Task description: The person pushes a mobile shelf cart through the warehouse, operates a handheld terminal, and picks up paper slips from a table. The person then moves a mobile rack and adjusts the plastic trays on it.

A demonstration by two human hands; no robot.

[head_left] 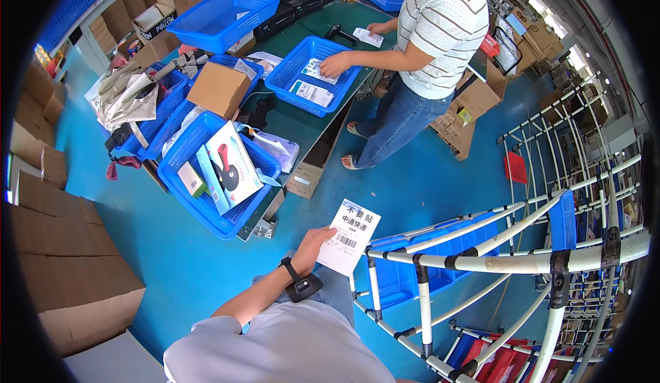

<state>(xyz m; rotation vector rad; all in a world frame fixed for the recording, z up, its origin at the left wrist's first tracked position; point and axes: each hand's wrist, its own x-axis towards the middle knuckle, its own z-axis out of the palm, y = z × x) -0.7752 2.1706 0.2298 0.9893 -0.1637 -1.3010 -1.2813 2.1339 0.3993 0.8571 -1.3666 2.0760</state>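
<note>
Grey cloth of the person's shirt (289, 348) fills the bottom of the view, closest to the camera. From it a bare forearm rises, wearing a black wrist device (301, 285). Which arm it is cannot be told for sure; it appears to be the left hand (313, 244), its fingers pinched on the lower left edge of a white shipping label (350, 237) with dark print and a barcode. The label is held upright above the blue floor. The other hand is not in view.

Places below are given relative to that label. Far to its left, stacked brown cardboard boxes (62, 259) line the edge of the view. Up and to the left, a blue plastic basket (206, 204) sits at the near end of a long green table (302, 125); it holds a white product box (234, 164) picturing a red and black object. Further up the table lie a plain brown carton (218, 89) and more blue baskets. Directly above the label, well apart, another person in a striped top and jeans stands beside the table with one hand (335, 63) in a blue basket of papers (313, 73). Just to the right of the label, nearly touching it, a white tube rack (481, 242) carries blue bins and stretches to the right edge.
</note>
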